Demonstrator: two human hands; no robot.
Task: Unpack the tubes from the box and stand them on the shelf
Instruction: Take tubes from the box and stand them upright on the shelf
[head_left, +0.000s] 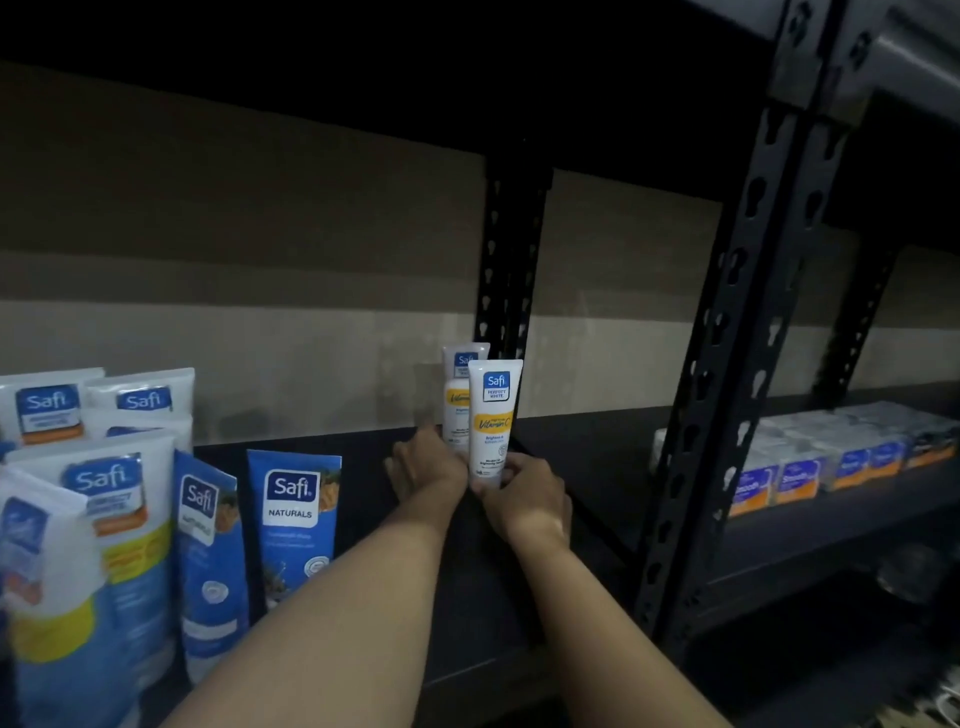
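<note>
Gripping hand: the right hand (524, 499) has its fingers curled round the bottom end of the front tube (493, 410).
Front tube: white with a yellow band, upright, at the back right of the dark shelf (571, 447); whether its base touches the board cannot be told, as the hand hides it.
Rear tube: a second tube (457, 384) of the same kind stands just behind and left of the first, partly covered by it.
Left hand: the left hand (428, 462) lies beside the rear tube's lower left side, fingers stretched forward and loosely spread, holding nothing; whether they touch the tube is unclear.
Corner post: a black slotted post (511, 249) rises right behind both tubes.
Left of shelf: blue tubes (293, 514) and larger white and blue tubes (98, 499) stand in rows, well apart from the hands.
Next bay: small packs (831, 462) are lined up beyond the front post (737, 322).
</note>
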